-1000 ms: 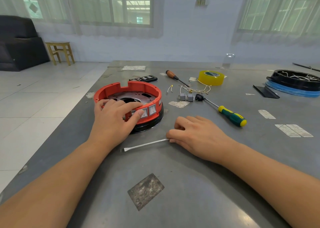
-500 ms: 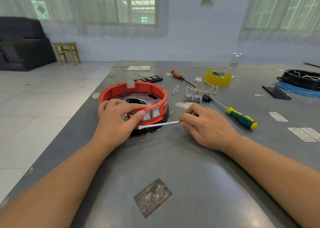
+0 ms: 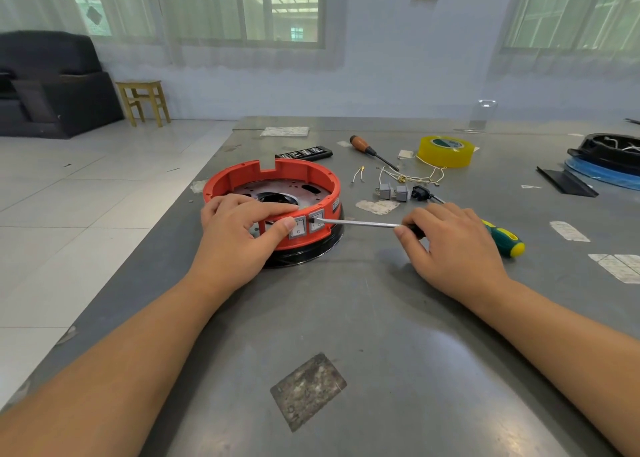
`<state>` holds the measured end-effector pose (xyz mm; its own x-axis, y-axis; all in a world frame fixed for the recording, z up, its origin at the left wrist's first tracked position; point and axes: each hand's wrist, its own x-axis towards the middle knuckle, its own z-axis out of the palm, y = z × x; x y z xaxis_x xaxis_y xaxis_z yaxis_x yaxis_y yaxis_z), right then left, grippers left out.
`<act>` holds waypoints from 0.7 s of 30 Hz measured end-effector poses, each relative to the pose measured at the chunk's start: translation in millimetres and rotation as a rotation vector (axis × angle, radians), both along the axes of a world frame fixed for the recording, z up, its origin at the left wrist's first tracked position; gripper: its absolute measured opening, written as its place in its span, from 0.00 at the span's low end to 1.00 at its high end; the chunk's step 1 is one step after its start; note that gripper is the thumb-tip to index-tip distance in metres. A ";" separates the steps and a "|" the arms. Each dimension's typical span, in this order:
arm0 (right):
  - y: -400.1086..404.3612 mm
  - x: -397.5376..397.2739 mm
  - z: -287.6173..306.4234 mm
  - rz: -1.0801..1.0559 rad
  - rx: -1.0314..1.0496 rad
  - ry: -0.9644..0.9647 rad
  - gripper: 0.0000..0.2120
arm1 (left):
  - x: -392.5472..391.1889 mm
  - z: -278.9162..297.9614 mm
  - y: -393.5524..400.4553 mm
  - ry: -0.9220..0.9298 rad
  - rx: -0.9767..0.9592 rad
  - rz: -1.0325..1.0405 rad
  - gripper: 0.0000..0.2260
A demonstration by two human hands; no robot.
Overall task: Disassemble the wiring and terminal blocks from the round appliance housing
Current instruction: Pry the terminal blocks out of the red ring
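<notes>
The round red housing (image 3: 294, 176) on a black base sits left of the table's middle. My left hand (image 3: 239, 241) grips its near rim, thumb pressed beside the left of two grey rocker switches (image 3: 298, 227). My right hand (image 3: 450, 245) holds a slim flat-blade screwdriver (image 3: 356, 223); its tip touches the top edge of the right switch (image 3: 317, 221). Removed white wires (image 3: 412, 177) and two grey terminal blocks (image 3: 393, 191) lie behind my right hand.
A green-and-yellow screwdriver (image 3: 504, 240), an orange-handled screwdriver (image 3: 363, 146), a yellow tape roll (image 3: 445, 151) and a black bit case (image 3: 304, 152) lie on the grey table (image 3: 346, 318). A black housing on a blue ring (image 3: 606, 158) stands far right. The table's left edge drops to the floor.
My right hand picked the slim screwdriver up off the table and brought its tip to the right switch. My left hand stayed on the housing's rim.
</notes>
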<state>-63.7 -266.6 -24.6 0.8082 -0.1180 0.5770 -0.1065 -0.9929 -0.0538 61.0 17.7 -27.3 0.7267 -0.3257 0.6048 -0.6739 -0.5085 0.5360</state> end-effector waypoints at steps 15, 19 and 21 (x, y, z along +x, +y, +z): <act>12.2 6.9 -6.4 -0.097 -0.134 -0.005 0.19 | -8.6 0.2 -14.1 -0.095 0.002 0.021 0.08; 10.7 25.9 -7.8 -0.111 -0.139 0.053 0.16 | -8.8 -1.5 -13.9 -0.085 -0.014 0.018 0.07; 10.9 35.2 -7.5 -0.127 -0.134 0.038 0.15 | -8.0 -1.7 -13.4 -0.070 -0.019 0.009 0.07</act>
<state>-28.4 -255.7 -32.1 0.8134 -0.1447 0.5634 -0.2309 -0.9693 0.0845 53.0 4.3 -29.0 0.6856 -0.3071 0.6600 -0.7053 -0.5047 0.4979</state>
